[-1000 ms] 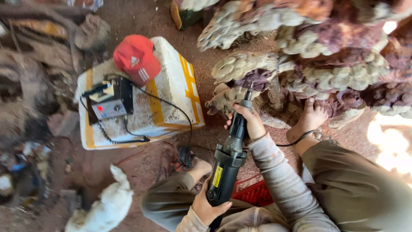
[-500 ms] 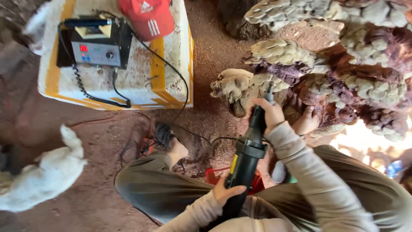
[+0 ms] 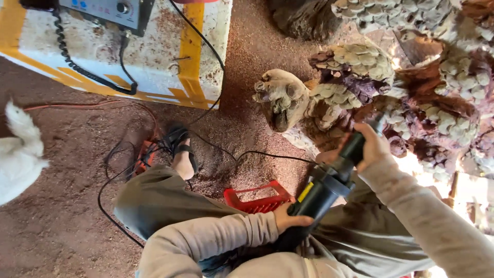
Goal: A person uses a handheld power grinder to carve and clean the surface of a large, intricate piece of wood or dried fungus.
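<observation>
I hold a black handheld power grinder [image 3: 324, 188] with a yellow label in both hands. My left hand [image 3: 289, 219] grips its rear body near my lap. My right hand [image 3: 371, 145] wraps the front neck, close to the tool tip, which is hidden against the wood. The tip points at a large wooden carving [image 3: 360, 87] with scaly, layered shapes and a carved head [image 3: 280, 98] at its left end. The grinder's black cord [image 3: 257, 154] trails left across the ground.
A white and yellow foam box [image 3: 195, 62] at the top left carries a grey control unit [image 3: 110, 10] with a coiled cable. A red plastic stool [image 3: 254, 198] sits under me. My sandalled foot [image 3: 182, 152] rests on red sawdust-covered ground. A white furry animal [image 3: 18, 149] is at the left edge.
The view has swung down and to the right, so the box and control unit slid toward the top left. The red cap has left the view. Both hands keep hold of the grinder at the carving.
</observation>
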